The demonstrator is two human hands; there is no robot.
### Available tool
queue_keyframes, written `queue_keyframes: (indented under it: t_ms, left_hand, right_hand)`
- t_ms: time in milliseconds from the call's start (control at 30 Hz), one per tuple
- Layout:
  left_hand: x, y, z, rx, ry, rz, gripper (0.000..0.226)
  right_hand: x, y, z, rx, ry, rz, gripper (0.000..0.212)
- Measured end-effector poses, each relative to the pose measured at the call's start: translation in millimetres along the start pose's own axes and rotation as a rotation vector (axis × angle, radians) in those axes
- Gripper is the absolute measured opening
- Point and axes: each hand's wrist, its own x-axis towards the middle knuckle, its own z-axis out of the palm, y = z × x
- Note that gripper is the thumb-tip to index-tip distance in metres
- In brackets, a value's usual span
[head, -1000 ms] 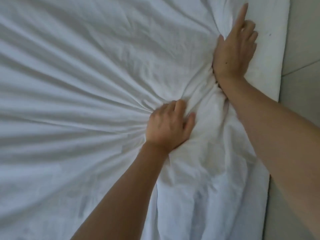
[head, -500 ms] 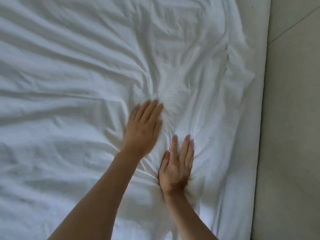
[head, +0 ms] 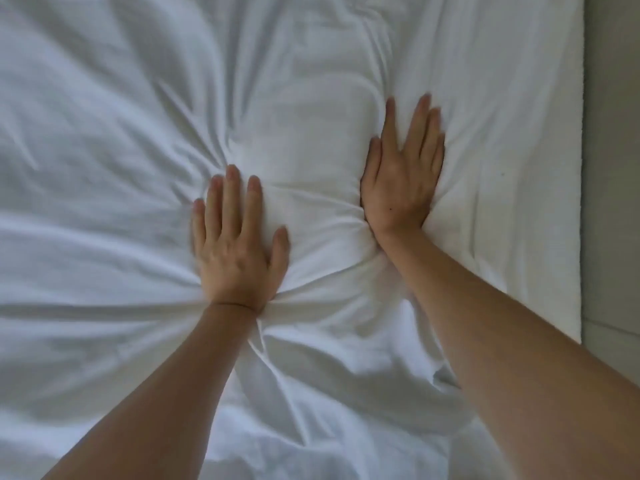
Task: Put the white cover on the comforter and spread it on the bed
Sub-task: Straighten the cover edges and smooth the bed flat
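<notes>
The white cover [head: 104,168] fills nearly the whole view, lying crumpled over the bed with the comforter inside it hidden; only a puffed mound between the 2 hands hints at padding beneath. The left hand [head: 235,251] lies flat, palm down, fingers straight and slightly spread, pressing into the fabric and gripping nothing; creases fan out from its wrist and fingertips. The right hand [head: 403,178] also presses palm down with straight fingers, holding nothing, set just right of the mound and farther up than the left. Its fingertips are blurred, so their exact spread is hard to read.

Both forearms run off the bottom edge. Along the right a flatter white strip, the mattress edge [head: 557,168], shows beside the cover, and past it a narrow band of grey floor [head: 613,202]. The bed's top, left side and foot are cut off.
</notes>
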Motion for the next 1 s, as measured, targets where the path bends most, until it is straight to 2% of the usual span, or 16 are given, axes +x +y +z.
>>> queue_keyframes:
  t_ms: [100, 267, 367, 433, 533, 633, 733, 867, 1000]
  left_hand:
    - [4, -2, 4, 0.024, 0.039, 0.003, 0.061]
    - [3, -3, 2, 0.012, 0.079, 0.016, 0.059]
    - [10, -1, -6, 0.023, 0.020, -0.002, 0.063]
    - [3, 1, -17, 0.052, -0.058, 0.008, 0.067]
    - [-25, 7, -27, 0.065, -0.167, 0.054, 0.068]
    - [-87, 22, -37, 0.082, -0.240, 0.041, 0.069]
    - [-160, 52, -41, 0.073, -0.245, 0.013, 0.072]
    - [-251, 103, -47, 0.030, -0.174, -0.044, 0.068]
    - [-341, 149, -64, -0.028, -0.236, -0.012, 0.071]
  right_hand:
    - [1, -1, -3, -0.042, -0.084, 0.014, 0.053]
    - [-10, -3, -27, 0.045, -0.250, 0.006, 0.059]
    - [-58, -15, -45, 0.206, -0.420, -0.013, 0.075]
    - [-107, -9, -61, 0.193, -0.462, -0.060, 0.088]
    - [-150, 10, -75, 0.116, -0.454, -0.078, 0.087]
    - [-174, 19, -85, 0.097, -0.474, -0.069, 0.080]
    - [-215, 33, -96, 0.060, -0.437, -0.115, 0.080]
    - [-288, 67, -114, 0.077, -0.233, -0.171, 0.067]
    - [-362, 113, -134, 0.040, -0.245, -0.122, 0.063]
